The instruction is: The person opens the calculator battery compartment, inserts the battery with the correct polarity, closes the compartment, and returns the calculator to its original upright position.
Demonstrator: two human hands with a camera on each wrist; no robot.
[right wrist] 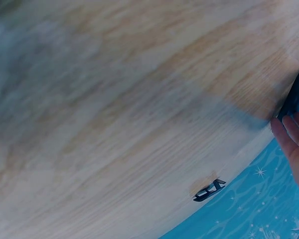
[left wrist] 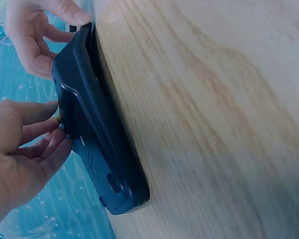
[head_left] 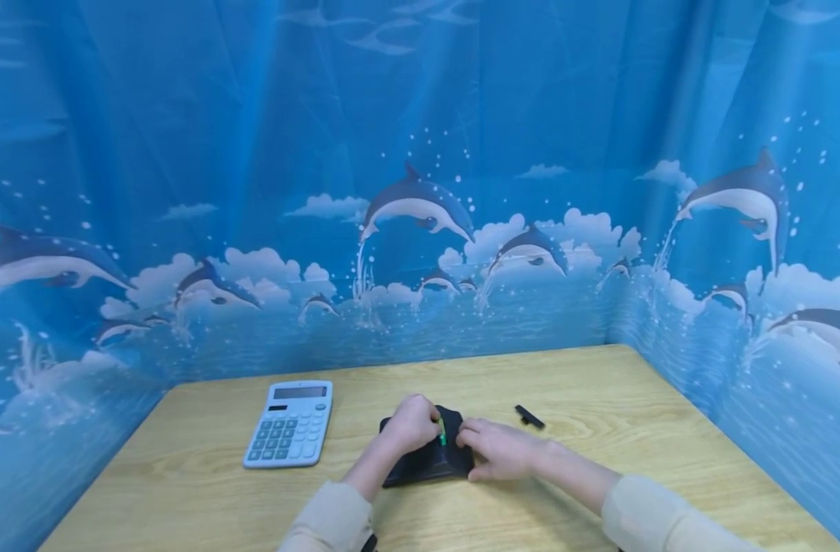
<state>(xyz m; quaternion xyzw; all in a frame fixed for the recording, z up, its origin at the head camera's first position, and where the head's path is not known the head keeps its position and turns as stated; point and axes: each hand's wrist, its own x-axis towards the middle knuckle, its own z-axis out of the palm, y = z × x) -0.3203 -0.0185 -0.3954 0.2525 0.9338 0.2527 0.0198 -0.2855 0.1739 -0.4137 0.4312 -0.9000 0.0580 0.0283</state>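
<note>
A black device (head_left: pixel 426 466) with a sloped back lies underside up on the table; its kind is not clear. My left hand (head_left: pixel 413 425) pinches a green battery (head_left: pixel 443 438) at the device's upper side. Only the battery's yellowish end (left wrist: pixel 60 119) shows between thumb and fingers in the left wrist view. My right hand (head_left: pixel 502 448) grips the device's right end, with the thumb at the near edge and the fingers on the far side. In the right wrist view, that hand (right wrist: pixel 298 154) and the device (right wrist: pixel 293 101) are cut off by the frame.
A light blue calculator (head_left: pixel 288 425) lies face up to the left of the device. Beyond my right hand is a small black cover (head_left: pixel 530 416) with a tab. A blue dolphin-print curtain (head_left: pixel 420 330) hangs along the table's back and right edges.
</note>
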